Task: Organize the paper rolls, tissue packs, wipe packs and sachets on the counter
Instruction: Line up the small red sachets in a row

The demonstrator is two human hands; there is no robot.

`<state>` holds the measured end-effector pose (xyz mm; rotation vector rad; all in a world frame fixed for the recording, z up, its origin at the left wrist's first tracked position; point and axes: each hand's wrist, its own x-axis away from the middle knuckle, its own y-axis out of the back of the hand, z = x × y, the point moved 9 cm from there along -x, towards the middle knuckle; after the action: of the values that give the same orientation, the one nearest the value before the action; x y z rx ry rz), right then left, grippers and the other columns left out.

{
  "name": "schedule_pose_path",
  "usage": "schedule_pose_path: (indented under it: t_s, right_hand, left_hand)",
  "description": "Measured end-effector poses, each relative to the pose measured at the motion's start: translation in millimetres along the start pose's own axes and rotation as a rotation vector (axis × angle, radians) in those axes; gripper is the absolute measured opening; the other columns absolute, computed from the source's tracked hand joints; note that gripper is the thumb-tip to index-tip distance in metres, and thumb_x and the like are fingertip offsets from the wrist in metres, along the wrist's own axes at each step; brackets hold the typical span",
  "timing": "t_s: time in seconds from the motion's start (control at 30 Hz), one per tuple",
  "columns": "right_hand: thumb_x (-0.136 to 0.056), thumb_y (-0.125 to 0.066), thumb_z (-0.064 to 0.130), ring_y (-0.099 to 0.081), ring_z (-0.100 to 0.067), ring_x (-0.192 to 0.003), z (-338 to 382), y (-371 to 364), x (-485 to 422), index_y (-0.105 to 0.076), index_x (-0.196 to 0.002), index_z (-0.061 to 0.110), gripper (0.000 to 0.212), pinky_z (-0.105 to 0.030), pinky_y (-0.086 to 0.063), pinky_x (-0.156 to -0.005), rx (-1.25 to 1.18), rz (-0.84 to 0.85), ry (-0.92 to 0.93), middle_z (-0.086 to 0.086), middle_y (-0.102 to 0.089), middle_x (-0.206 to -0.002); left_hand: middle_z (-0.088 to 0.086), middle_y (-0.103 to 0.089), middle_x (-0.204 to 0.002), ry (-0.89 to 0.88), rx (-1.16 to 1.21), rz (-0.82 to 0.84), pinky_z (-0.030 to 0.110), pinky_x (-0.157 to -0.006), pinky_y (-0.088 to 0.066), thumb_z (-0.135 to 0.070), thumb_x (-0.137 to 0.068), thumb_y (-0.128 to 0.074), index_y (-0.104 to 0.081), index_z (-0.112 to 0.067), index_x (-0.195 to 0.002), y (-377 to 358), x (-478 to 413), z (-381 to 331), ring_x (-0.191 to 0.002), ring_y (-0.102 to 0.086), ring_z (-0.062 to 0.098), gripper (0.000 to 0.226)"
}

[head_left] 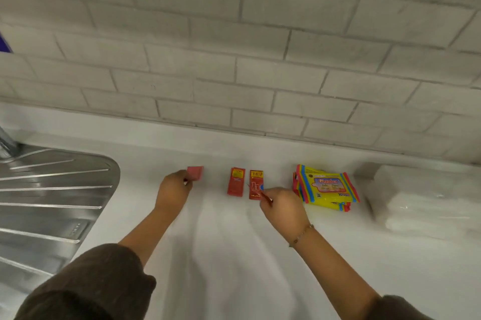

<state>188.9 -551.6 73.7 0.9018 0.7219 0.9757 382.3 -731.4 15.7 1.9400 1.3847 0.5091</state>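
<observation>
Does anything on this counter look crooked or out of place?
Only the stack of yellow wipe packs is slightly askew: lower packs poke out at its left and bottom edges. The two red sachets lie straight, side by side.

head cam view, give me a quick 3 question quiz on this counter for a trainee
1. Pick one: what does the left hand hold? A) a pink sachet B) a wipe pack C) a paper roll
2. True or false: the yellow wipe packs are stacked right against the sink drainboard.
3. Count: how many red sachets lie flat on the counter between the left hand and the yellow wipe packs?

Key
1. A
2. False: they sit to the right of the sachets, far from the drainboard.
3. Two
</observation>
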Motion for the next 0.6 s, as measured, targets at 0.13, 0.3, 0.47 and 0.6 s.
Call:
schedule_pose_path:
  t_s: [0.13, 0.3, 0.47, 0.6]
  right_hand:
    - [-0.094, -0.041, 0.018, -0.062, -0.032, -0.09, 31.5, -36.1, -47.9, -0.065, -0.098, 0.005, 0.028, -0.032, -0.037, -0.069, 0.056, 0.087, 0.053, -0.017, -0.068, -0.095]
    - [-0.092, -0.036, 0.001, -0.059, -0.035, -0.105, 58.9, -99.4, -84.7, -0.06, -0.113, 0.0, 0.032, -0.037, -0.046, -0.086, 0.187, 0.25, 0.088, -0.022, -0.062, -0.111]
    - [-0.094, -0.042, 0.01, -0.052, -0.034, -0.11, 62.3, -141.3, -76.3, -0.057, -0.115, -0.002, 0.028, -0.039, -0.044, -0.092, 0.445, 0.373, 0.131, -0.021, -0.056, -0.119]
    - [-0.091, -0.044, 0.019, -0.043, -0.037, -0.121, 64.0, -103.6, -70.5, -0.055, -0.115, 0.001, 0.032, -0.043, -0.04, -0.096, 0.359, 0.254, 0.176, -0.017, -0.054, -0.125]
  left_hand:
    - [0.018, -0.067, -0.087, 0.089, -0.09, 0.143, 0.03, -0.062, -0.039, -0.006, -0.088, -0.048, -0.067, -0.002, -0.088, -29.3, 0.1, 22.4, -0.077, -0.061, 0.033, 0.02]
    - [0.015, -0.068, -0.098, 0.033, -0.12, 0.202, 0.033, -0.076, -0.045, -0.009, -0.091, -0.047, -0.066, -0.003, -0.098, -33.8, -1.6, 25.8, -0.087, -0.062, 0.031, 0.022]
    - [0.013, -0.065, -0.119, -0.007, -0.17, 0.235, 0.029, -0.092, -0.042, -0.006, -0.09, -0.047, -0.066, -0.009, -0.109, -31.5, 0.9, 23.4, -0.114, -0.057, 0.029, 0.027]
    - [0.011, -0.06, -0.129, -0.009, -0.163, 0.157, 0.03, -0.101, -0.038, -0.013, -0.091, -0.05, -0.063, -0.013, -0.117, -17.4, 9.4, 8.5, -0.129, -0.047, 0.026, 0.029]
